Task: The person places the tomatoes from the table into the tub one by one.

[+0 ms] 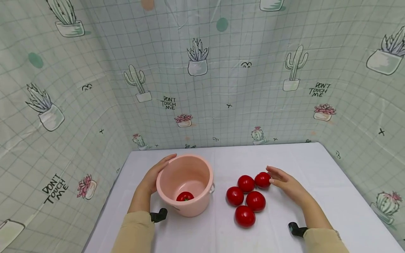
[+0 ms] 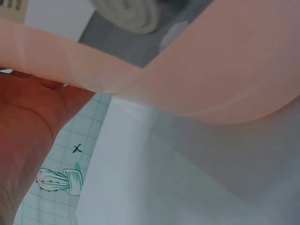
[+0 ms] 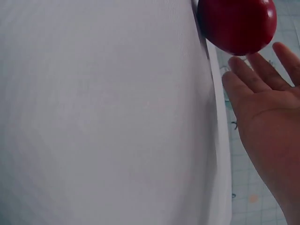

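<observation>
A pink bucket (image 1: 193, 207) stands on the left half of the table, with a red tomato (image 1: 184, 196) with a green stem end inside. My left hand (image 1: 155, 175) rests against the bucket's outer left side, fingers stretched along its rim. In the left wrist view the bucket wall (image 2: 225, 61) hides those fingers. My right hand (image 1: 288, 184) reaches with extended fingers to the far right tomato (image 1: 262, 179) of the group. Thumb and fingers are at its right side; whether they touch it I cannot tell. In the right wrist view the tomato (image 3: 238, 23) is just beyond the fingertips.
Several more red tomatoes lie close together right of the bucket, among them a left one (image 1: 235, 196) and a front one (image 1: 245, 216). A white cloth (image 1: 218, 235) covers the table. Behind and beside it hangs a cactus-print curtain (image 1: 227, 84).
</observation>
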`<state>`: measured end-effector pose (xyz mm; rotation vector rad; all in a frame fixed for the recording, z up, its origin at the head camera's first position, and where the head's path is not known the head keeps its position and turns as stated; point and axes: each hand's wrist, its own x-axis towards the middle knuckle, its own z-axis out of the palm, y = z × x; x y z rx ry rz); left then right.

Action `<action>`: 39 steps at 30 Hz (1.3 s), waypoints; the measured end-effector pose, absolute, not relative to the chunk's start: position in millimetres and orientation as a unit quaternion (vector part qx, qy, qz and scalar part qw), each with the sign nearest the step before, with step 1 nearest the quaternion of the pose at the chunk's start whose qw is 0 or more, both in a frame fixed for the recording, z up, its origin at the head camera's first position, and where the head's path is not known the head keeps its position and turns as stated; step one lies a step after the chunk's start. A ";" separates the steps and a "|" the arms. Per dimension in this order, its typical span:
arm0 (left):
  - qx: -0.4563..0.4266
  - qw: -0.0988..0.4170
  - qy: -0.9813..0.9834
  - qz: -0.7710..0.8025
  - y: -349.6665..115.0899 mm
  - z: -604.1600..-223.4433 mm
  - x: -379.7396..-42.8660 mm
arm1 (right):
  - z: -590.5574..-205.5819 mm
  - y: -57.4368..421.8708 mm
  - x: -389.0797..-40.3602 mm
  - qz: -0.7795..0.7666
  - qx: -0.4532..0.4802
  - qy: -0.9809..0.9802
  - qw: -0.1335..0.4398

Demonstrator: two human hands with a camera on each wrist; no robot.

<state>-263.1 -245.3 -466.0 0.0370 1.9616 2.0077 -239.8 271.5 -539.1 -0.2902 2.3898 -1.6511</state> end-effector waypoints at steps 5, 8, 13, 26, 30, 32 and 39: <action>0.020 0.162 0.671 0.723 -243.5 -466.7 -262.2 | -542.4 269.4 -241.4 -0.561 -0.108 0.810 0.131; 0.023 0.160 0.666 0.728 -242.7 -467.4 -261.7 | -542.7 268.7 -241.1 -0.550 -0.104 0.817 0.138; 0.035 0.162 0.654 0.738 -242.2 -469.0 -260.5 | -543.3 267.0 -240.9 -0.519 -0.106 0.837 0.140; 0.030 0.149 0.635 0.757 -238.2 -467.1 -258.0 | -542.7 259.7 -244.2 -0.455 -0.090 0.879 0.113; 0.029 0.146 0.633 0.760 -237.9 -467.2 -258.1 | -542.3 258.5 -244.8 -0.453 -0.085 0.881 0.110; 0.028 0.144 0.630 0.763 -237.9 -467.9 -258.4 | -541.7 258.1 -245.0 -0.453 -0.082 0.881 0.108; 0.025 0.150 0.630 0.761 -237.9 -470.7 -259.7 | -532.8 260.2 -246.8 -0.454 -0.064 0.882 0.107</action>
